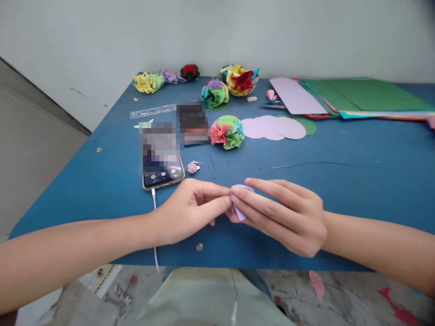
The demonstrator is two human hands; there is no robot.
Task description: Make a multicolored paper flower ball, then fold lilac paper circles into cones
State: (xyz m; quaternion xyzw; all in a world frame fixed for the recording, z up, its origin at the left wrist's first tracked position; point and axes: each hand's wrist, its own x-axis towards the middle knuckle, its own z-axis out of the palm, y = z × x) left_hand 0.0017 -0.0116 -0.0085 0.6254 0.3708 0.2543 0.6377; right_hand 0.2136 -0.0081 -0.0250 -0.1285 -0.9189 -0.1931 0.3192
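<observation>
Between my two hands, over the front part of the blue table, is a small folded piece of lilac paper (242,213). My left hand (195,206) pinches its left edge between thumb and fingers. My right hand (288,210) grips it from the other side, and its fingers cover much of the paper. Beyond the hands lie several overlapping lilac paper circles (267,127), with a green paper circle (310,126) partly under them. A ruffled paper ball (227,132) in pink, green and blue sits to their left.
Left of centre are a phone (163,174) on a white cable (154,235), a second phone (193,122) and a clear ruler (152,111). More paper flowers (242,80) line the back. Coloured sheets (374,97) lie back right, near scissors (273,107). A thin wire (309,163) crosses the right side.
</observation>
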